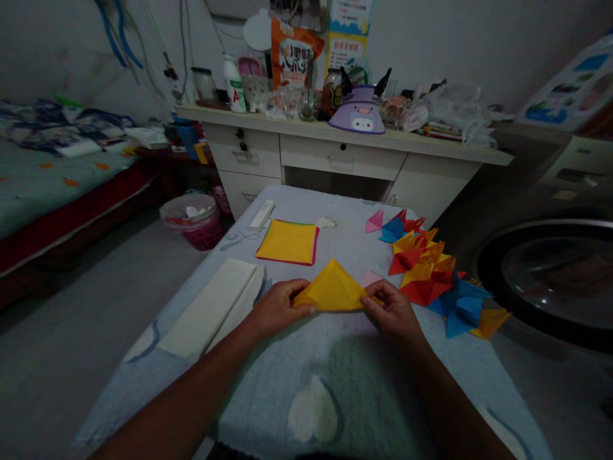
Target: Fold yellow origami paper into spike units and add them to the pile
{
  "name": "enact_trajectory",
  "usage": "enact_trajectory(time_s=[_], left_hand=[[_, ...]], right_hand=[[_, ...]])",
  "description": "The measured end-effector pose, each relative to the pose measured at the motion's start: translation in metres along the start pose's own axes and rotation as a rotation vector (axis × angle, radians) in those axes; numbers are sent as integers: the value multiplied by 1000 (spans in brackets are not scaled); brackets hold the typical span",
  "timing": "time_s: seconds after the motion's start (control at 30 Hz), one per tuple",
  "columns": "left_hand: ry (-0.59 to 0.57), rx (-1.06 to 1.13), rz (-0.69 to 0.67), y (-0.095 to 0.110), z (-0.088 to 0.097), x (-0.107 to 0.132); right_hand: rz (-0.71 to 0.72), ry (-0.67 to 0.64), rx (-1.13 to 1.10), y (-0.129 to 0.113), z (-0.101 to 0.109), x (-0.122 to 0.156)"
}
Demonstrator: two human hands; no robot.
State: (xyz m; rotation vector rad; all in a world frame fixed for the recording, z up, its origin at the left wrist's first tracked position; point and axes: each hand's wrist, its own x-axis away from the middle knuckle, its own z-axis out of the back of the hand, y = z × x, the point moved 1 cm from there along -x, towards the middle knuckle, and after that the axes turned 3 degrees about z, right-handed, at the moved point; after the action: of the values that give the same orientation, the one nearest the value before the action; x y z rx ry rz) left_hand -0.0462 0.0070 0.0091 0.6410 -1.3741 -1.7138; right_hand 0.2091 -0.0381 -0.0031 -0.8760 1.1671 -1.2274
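Between the two hands, over the middle of the table (278,383), sits the yellow paper (332,287), folded into a triangle with its peak pointing away from the person. The left hand (280,310) pinches its left corner, thumb nearest; the right hand (393,310) pinches the right corner, both with fingers closed. Whether its lower edge touches the cloth, I cannot tell. This piece looks partly folded: creased, but flat beside the finished-looking folded pieces (424,265) in red, orange, blue and pink along the right edge. Beyond the left hand lies a stack (287,243) of square sheets, yellow on top, seemingly unfolded. Left of that hand lies a long white bundle (211,310).
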Motion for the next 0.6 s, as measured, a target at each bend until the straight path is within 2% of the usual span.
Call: enact_trajectory(time_s=[0.27, 0.5, 0.6], left_hand=[[-132, 323, 28, 1, -6, -5], [-175, 268, 46, -4, -9, -1], [-203, 228, 52, -3, -11, 1]], right_hand=[[-17, -108, -37, -5, -4, 4], [-88, -337, 18, -24, 0, 6], [-131, -367, -48, -27, 0, 6]])
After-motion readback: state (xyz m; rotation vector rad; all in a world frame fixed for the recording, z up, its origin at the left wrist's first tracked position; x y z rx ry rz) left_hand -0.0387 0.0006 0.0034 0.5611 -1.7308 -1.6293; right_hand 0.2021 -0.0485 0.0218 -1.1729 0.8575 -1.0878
